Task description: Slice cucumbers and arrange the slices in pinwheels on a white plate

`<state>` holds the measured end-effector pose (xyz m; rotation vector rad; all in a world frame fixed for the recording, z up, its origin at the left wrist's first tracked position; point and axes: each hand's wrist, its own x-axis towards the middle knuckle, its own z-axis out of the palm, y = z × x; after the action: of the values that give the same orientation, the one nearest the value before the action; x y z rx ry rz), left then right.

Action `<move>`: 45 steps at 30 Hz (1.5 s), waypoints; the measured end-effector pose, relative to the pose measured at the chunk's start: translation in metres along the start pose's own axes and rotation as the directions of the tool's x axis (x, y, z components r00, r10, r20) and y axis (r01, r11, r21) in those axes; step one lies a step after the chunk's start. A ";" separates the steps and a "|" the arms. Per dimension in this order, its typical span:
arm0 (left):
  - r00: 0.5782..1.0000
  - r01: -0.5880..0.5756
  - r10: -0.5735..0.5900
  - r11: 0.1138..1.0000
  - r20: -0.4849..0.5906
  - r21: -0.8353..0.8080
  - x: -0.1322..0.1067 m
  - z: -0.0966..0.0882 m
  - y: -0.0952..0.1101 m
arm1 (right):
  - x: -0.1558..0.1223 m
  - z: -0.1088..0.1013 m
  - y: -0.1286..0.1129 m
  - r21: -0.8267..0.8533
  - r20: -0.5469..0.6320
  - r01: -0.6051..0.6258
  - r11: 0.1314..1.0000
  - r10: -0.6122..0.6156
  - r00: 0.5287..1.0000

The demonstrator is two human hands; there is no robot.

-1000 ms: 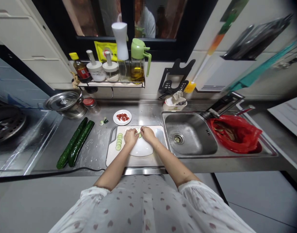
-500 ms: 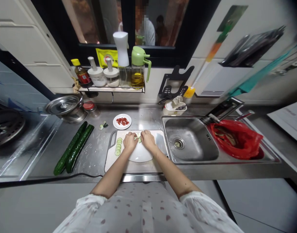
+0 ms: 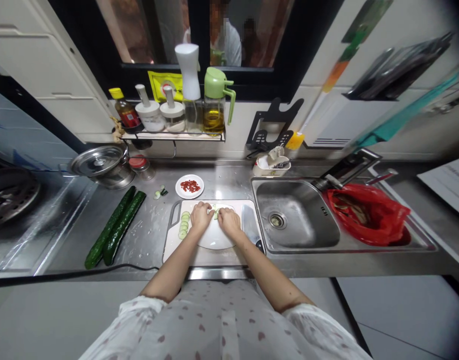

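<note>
A white plate (image 3: 214, 242) rests on the cutting board (image 3: 172, 253), with both my hands over its far part. My left hand (image 3: 201, 218) has its fingers curled and pinched at pale green cucumber slices (image 3: 215, 215) near the plate's far edge. Facing it, my right hand (image 3: 229, 221) is also closed, fingertips pinched on a slice there; the fingers partly hide these pieces. To the left of the plate, a row of overlapping cucumber rounds (image 3: 184, 225) lies on the board. A kitchen knife (image 3: 249, 220) lies flat along the board's right side, its dark handle toward me.
Two whole cucumbers (image 3: 119, 230) lie left of the board. Behind it stands a small dish (image 3: 189, 193) of red bits, with cucumber scraps (image 3: 161, 192) nearby. A sink (image 3: 297, 215) is at the right, beside a red plastic bag (image 3: 368, 215). A lidded pot (image 3: 102, 167) stands back left.
My right hand has shifted slightly to the right, and the knife's handle now shows beside my forearm. My left hand stays at nearly the same place. The view has tilted a little.
</note>
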<state>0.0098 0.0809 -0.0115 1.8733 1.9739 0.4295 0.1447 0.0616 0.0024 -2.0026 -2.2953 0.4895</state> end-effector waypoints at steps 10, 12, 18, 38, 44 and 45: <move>1.000 -0.001 0.001 1.000 0.009 -0.001 0.001 -0.001 0.001 | -0.004 0.002 -0.003 0.001 0.022 -0.004 1.000 0.004 1.000; 1.000 -0.002 0.002 1.000 0.007 -0.002 0.000 -0.001 0.001 | -0.005 0.000 -0.002 0.011 0.011 -0.007 1.000 0.007 1.000; 1.000 -0.001 0.000 1.000 -0.031 -0.025 -0.004 -0.003 0.000 | -0.004 -0.003 0.003 0.030 -0.032 -0.023 0.999 0.024 0.999; 0.956 0.209 -0.257 0.934 -0.139 -0.290 -0.054 -0.038 -0.069 | -0.034 -0.005 0.010 0.126 -0.104 0.002 0.992 0.011 0.994; 0.941 0.329 -0.333 0.942 -0.055 -0.068 -0.084 -0.049 -0.097 | -0.043 -0.006 0.012 0.165 -0.154 0.008 0.986 0.017 0.988; 0.937 0.344 -0.346 0.938 -0.042 -0.040 -0.088 -0.050 -0.098 | -0.044 -0.006 0.013 0.169 -0.160 0.007 0.986 0.020 0.987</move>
<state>-0.0975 -0.0105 -0.0078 1.4649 2.2558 0.4011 0.1649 0.0211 0.0115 -1.8963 -2.0790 0.4858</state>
